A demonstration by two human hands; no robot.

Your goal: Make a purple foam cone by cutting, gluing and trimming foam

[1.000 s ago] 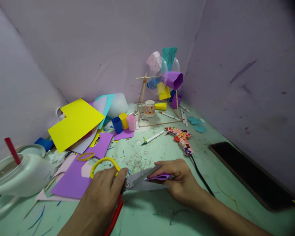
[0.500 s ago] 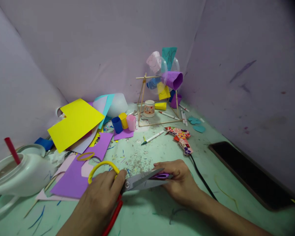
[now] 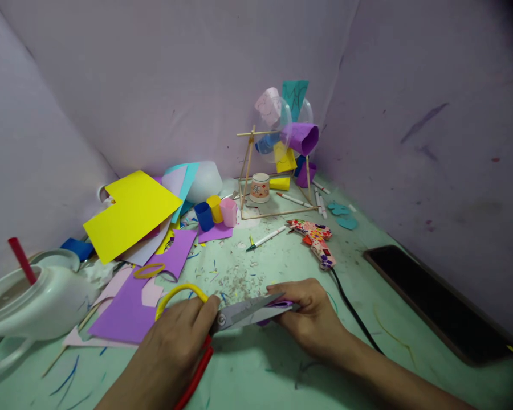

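Observation:
My left hand [image 3: 177,341] is closed around a pair of scissors [image 3: 243,313] with one yellow and one red handle. The blades point right, slightly parted, and lie at a small purple paper piece [image 3: 282,304]. That piece is pinched in my right hand [image 3: 308,310], whose fingers hide much of it. Left of the scissors lies a purple sheet [image 3: 123,313] with cut edges. Beyond my hands rest a green-tipped marker [image 3: 265,239] and a flower-patterned glue gun [image 3: 318,239] with a black cord.
A stick frame [image 3: 282,214] at the back carries a wheel with coloured paper cups. Small blue [image 3: 204,216] and pink [image 3: 228,213] cups stand left of it. A yellow sheet [image 3: 132,213] tops the paper pile. A white teapot [image 3: 55,302] is left; a dark phone [image 3: 431,302] is right.
The scissor blades have closed somewhat on the purple piece, the lower blade rising toward the upper. Both hands stay in nearly the same place.

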